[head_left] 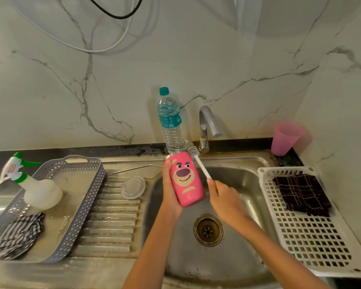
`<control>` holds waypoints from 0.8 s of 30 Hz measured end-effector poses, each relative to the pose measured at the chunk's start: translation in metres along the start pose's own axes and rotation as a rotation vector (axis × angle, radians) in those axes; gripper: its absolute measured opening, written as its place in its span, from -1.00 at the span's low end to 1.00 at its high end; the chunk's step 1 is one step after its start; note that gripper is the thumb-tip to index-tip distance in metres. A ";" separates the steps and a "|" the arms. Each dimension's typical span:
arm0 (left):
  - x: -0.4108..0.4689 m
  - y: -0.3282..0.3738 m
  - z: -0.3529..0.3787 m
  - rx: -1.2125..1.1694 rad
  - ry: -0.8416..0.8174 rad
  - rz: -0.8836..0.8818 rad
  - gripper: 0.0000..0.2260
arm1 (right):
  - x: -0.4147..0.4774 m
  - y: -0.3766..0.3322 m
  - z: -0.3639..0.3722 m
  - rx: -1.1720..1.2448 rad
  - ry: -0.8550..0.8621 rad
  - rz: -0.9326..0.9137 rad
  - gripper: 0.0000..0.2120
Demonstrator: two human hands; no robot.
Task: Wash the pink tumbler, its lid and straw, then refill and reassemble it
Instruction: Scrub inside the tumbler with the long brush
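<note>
Sink (233,259) basin is under both hands, so a drop lands in steel, not on the floor. Biggest risk is the pink tumbler (187,180): held tilted over the basin, mouth pointing away toward the tap (206,126), left hand (169,187) wrapped around its far side, fingers closed on the body. Wet or soapy wall and it likely slides out. Next, the bottle brush (198,161): right hand (225,198) pinches the white handle near its end, bristle head sits at the tumbler's rim. A long lever on a light grip could twist or flick water. Water bottle (171,124) stands just behind the tumbler, so a brush swing may knock it. Lid (133,187) and metal straw (138,168) lie on the drainboard, apart from the hands; the straw could roll.
</note>
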State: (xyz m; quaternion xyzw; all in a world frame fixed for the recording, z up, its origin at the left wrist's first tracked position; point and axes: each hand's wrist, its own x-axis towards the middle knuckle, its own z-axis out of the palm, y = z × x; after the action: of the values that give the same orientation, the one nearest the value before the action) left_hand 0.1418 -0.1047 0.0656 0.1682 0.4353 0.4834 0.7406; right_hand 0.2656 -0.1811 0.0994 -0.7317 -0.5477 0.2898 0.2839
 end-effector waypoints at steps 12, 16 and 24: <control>-0.002 0.005 0.004 -0.031 0.051 0.100 -0.51 | 0.001 -0.010 0.004 0.053 -0.047 -0.030 -0.60; 0.009 0.030 -0.004 -0.121 0.049 0.195 -0.49 | -0.046 0.010 0.010 0.032 -0.079 -0.031 -0.57; 0.005 0.010 0.001 -0.056 0.020 0.104 -0.52 | -0.009 0.006 0.000 -0.006 -0.086 0.000 -0.58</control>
State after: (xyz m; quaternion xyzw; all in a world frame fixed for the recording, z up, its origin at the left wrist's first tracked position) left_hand 0.1375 -0.0956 0.0710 0.1651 0.4196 0.5348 0.7146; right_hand 0.2670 -0.1914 0.0961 -0.7195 -0.5602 0.3194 0.2578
